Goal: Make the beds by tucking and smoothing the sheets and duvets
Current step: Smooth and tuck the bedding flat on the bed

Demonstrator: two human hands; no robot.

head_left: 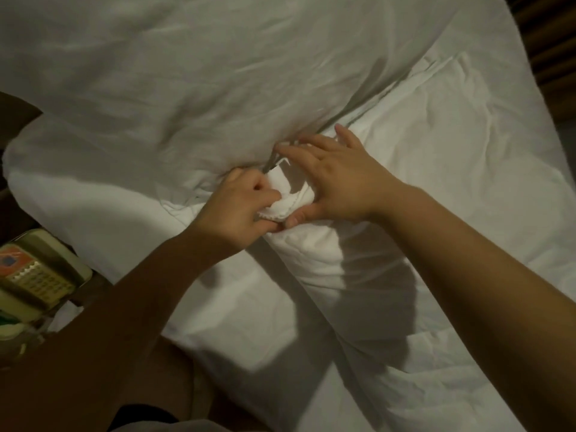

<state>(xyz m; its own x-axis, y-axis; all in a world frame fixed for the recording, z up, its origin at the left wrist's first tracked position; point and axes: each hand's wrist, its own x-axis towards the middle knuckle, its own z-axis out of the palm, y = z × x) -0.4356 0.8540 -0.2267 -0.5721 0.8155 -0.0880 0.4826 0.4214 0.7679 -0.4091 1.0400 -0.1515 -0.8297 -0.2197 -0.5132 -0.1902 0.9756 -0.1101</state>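
Observation:
A white duvet (420,188) covers the bed on the right and front. A large white pillow or bunched sheet (156,88) lies across the upper left. Between them sits a small folded corner of white fabric with a stitched edge (286,198). My left hand (240,207) is closed on that corner, pinching it from the left. My right hand (339,179) lies flat with fingers spread, pressing the same fabric from the right, its thumb under the fold. Both forearms reach in from the bottom of the head view.
A beige desk telephone (34,275) with an orange label stands on a dark bedside table at the left edge. Dark wooden slats of a headboard or wall (548,42) show at the top right. My knee (174,378) is at the bed's near side.

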